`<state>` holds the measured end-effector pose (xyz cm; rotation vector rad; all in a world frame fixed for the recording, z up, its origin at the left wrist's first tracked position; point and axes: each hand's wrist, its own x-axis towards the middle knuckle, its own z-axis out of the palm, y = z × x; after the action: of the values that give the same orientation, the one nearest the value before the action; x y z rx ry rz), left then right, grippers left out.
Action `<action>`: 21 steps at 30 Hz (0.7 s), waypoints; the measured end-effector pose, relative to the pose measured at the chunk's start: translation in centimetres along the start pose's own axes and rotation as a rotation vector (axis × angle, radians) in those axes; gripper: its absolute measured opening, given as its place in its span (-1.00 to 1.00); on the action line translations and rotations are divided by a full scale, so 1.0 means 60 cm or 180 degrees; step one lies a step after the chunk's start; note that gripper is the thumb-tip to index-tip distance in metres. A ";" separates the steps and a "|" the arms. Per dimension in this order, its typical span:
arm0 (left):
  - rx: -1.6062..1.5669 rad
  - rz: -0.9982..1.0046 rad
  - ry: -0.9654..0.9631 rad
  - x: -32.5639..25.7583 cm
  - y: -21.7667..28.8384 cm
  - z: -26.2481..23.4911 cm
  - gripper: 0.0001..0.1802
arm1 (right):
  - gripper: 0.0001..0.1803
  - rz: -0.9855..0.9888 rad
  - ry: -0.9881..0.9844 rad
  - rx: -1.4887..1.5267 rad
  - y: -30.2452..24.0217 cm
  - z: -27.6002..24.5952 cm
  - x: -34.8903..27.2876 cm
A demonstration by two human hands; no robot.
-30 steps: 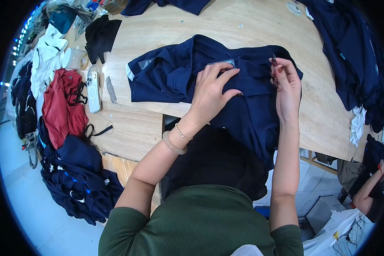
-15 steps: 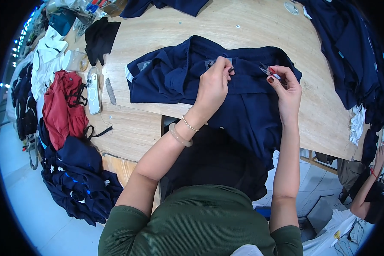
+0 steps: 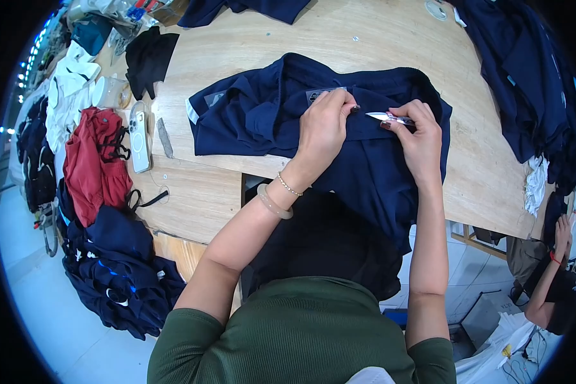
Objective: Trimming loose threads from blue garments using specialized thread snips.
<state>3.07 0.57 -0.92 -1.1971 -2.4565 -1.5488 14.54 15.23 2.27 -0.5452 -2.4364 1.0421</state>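
A navy blue garment (image 3: pixel 237 128) with an elastic-looking waistband lies bunched before me, part of it hanging over the table's near edge. My left hand (image 3: pixel 324 125) is closed in a pinch over its middle, beside a clear printed label (image 3: pixel 334 91). What the pinched fingers hold, if anything, is too small to see. In my right hand (image 3: pixel 419 134) is a pair of small thread snips (image 3: pixel 379 116), the bright blades pointing left toward my left fingertips, a short gap apart. The snips are just above the dark cloth.
The wooden table (image 3: pixel 365 54) carries more navy clothing (image 3: pixel 518 77) along its right side. To the left are a phone (image 3: pixel 139 137), a grey strip (image 3: pixel 165 137), black cloth (image 3: pixel 150 57) and a red garment (image 3: pixel 95 163). A co-worker's arm (image 3: pixel 550 275) shows at far right.
My right hand has moved left and slightly down, bringing the snips closer to my left hand, blades now turned leftward. My left hand has shifted slightly; the co-worker's hand has moved a little.
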 end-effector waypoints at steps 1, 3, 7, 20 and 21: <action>-0.0002 -0.0002 -0.0001 0.000 0.001 0.000 -0.99 | -0.80 0.0030 -0.0033 -0.0017 -0.007 0.003 0.001; 0.0043 -0.0038 -0.0023 0.000 0.004 -0.001 -0.99 | -0.80 -0.0053 -0.0093 -0.0114 -0.006 0.007 0.004; 0.0044 -0.0052 -0.0019 0.000 0.002 -0.002 -0.99 | -0.81 -0.0114 -0.0232 -0.0203 -0.008 0.012 0.008; 0.0039 0.0419 -0.0452 0.002 -0.009 -0.030 -0.94 | -0.79 0.0394 0.0094 0.0730 0.020 0.012 0.010; 0.0214 0.0891 -0.0449 0.002 -0.010 -0.032 -0.91 | -0.79 0.0483 0.0093 0.0796 0.019 0.011 0.010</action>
<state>1.91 -1.00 -0.37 -1.6057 -2.2718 -1.3400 13.91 15.90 1.15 -0.6615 -2.2227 1.3672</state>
